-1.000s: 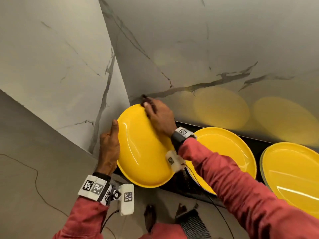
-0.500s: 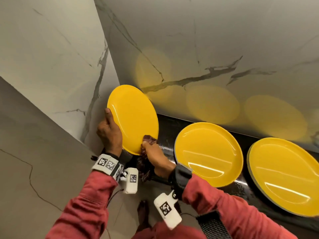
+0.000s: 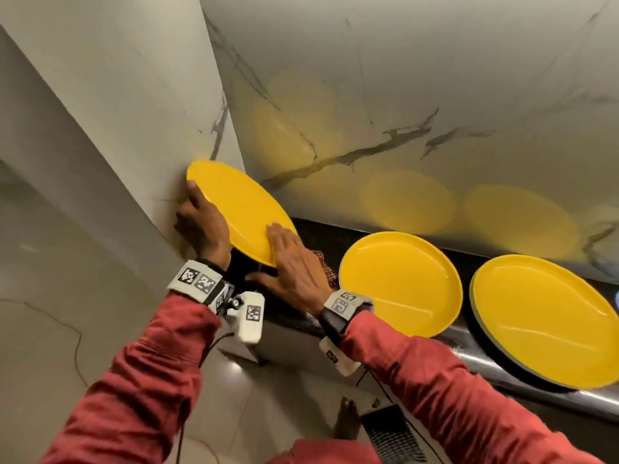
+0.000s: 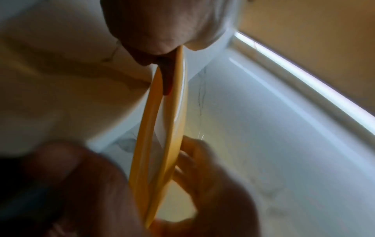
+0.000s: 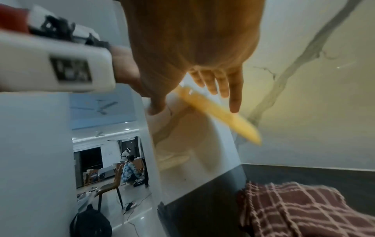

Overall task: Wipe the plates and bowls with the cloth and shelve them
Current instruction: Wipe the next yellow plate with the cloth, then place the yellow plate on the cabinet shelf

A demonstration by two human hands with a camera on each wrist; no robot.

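Note:
I hold a yellow plate (image 3: 241, 212) tilted up in the corner where two marble walls meet. My left hand (image 3: 201, 226) grips its left rim, thumb on the front face. My right hand (image 3: 294, 262) lies with straight fingers against the plate's lower right rim. The brown checked cloth (image 3: 326, 266) lies on the black counter just behind that hand, held by neither hand. The right wrist view shows the cloth (image 5: 294, 208) on the counter, with the straight fingers (image 5: 213, 83) by the plate's edge (image 5: 219, 112). Seen edge-on in the left wrist view, the plate (image 4: 162, 144) is blurred.
Two more yellow plates (image 3: 398, 283) (image 3: 542, 319) sit on the black counter (image 3: 318, 236) to the right. Marble walls (image 3: 402, 78) close in behind and on the left. Grey floor tiles (image 3: 50, 296) lie below.
My right hand has let go of the cloth, which now lies on the counter, and touches the plate's lower rim. The plate has moved left into the corner and tilted flatter.

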